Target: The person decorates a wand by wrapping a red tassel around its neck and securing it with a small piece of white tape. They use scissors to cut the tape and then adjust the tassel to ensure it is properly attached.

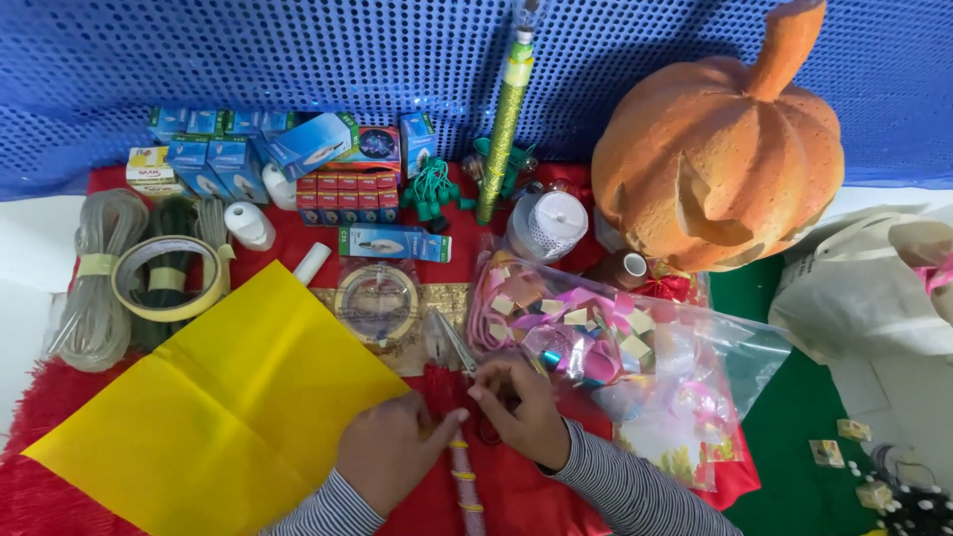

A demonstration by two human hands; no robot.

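**Two hands on a thin pink strip**

Closest to us, at 6 o'clock, our left hand (385,459) and right hand (523,412) meet over a red fuzzy mat (60,397). Between them runs a thin pink strip (465,486) with yellow bands. It lies on the mat and goes down toward us. Our left fingers are pinched narrow on the top of the strip. Our right fingers are curled in tight beside them, but we cannot tell what they hold, because they hide it.

We think this is fiddly work. It is best to keep both hands low and close, pinch softly, and keep the strip flat so it does not twist. The scissors (452,342) lie just above our hands at 12 o'clock, points away from us, so we should mind our knuckles.

At 9 o'clock a big yellow sheet (228,407) lies flat, touching our left wrist. At 3 o'clock a clear bag (695,387) of shiny ribbons sits just beside our right hand.

A bit farther, at 12 o'clock, is a clear tape roll (377,301). At 10 o'clock are a tan tape ring (169,278) and coiled cords (99,278).

Far back at 11 o'clock are small blue boxes (213,159). At 12 o'clock stands a green glitter tube (504,124). At 1 o'clock sits a big orange pumpkin (720,149), in front of a blue sparkly cloth (298,60).
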